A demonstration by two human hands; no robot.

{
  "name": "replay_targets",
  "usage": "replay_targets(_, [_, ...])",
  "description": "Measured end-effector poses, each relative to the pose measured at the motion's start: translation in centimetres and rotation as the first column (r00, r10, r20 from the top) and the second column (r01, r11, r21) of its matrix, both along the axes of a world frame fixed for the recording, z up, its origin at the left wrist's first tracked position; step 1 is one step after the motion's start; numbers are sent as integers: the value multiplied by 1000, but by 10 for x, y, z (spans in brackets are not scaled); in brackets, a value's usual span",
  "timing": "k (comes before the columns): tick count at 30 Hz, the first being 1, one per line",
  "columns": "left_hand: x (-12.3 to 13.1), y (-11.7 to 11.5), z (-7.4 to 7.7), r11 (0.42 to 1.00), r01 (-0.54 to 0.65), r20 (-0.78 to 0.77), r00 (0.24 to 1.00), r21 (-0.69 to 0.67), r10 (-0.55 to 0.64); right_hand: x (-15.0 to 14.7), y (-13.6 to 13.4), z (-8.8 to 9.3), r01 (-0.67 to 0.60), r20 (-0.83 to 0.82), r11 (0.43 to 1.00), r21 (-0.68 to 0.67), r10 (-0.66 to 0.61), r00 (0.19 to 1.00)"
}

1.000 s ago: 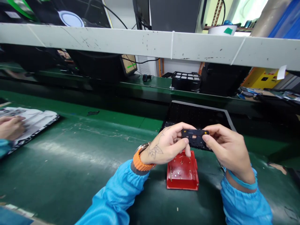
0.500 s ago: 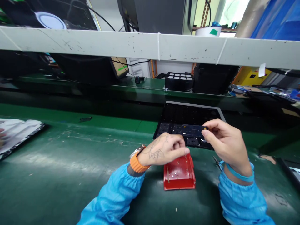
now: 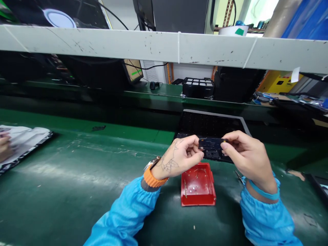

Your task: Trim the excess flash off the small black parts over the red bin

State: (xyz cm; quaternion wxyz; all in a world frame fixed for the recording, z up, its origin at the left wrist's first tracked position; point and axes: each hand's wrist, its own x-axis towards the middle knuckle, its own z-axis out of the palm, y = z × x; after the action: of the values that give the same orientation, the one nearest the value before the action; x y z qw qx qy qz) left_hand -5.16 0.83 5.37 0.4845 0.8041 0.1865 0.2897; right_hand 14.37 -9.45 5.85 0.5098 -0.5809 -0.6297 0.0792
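Decent stretch of green benchtop (image 3: pixel 115 181) left of the grip, with a grey shelf beam (image 3: pixel 143 44) crossing higher up beyond it. The black part (image 3: pixel 211 143) is between the hands: right hand (image 3: pixel 249 157) has its right end pinched, left hand (image 3: pixel 181 155) is at the other end, can't tell if it's actually clamped. Red bin (image 3: pixel 198 186) is on the near side of the grip, black panel (image 3: pixel 210 123) crowds the far side.

Those sleeves (image 3: pixel 128 210) are bright blue, the watch strap (image 3: pixel 151 177) orange. I see a black plate (image 3: pixel 210 144) with small yellow marks, a red tray (image 3: pixel 198 201), a dark green desk (image 3: pixel 77 191) and a whitish, dark-scuffed shelf edge (image 3: pixel 143 44).
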Motion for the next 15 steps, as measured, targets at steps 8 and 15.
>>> replay_targets(8, [2,0,-5,993,-36,32,999,-115,40,-1,1,2,-15,104,998,55,10,995])
replay_targets(15, [3,1,-5,998,9,62,998,-54,-5,0,1,2,-6,131,998,66,-3,991])
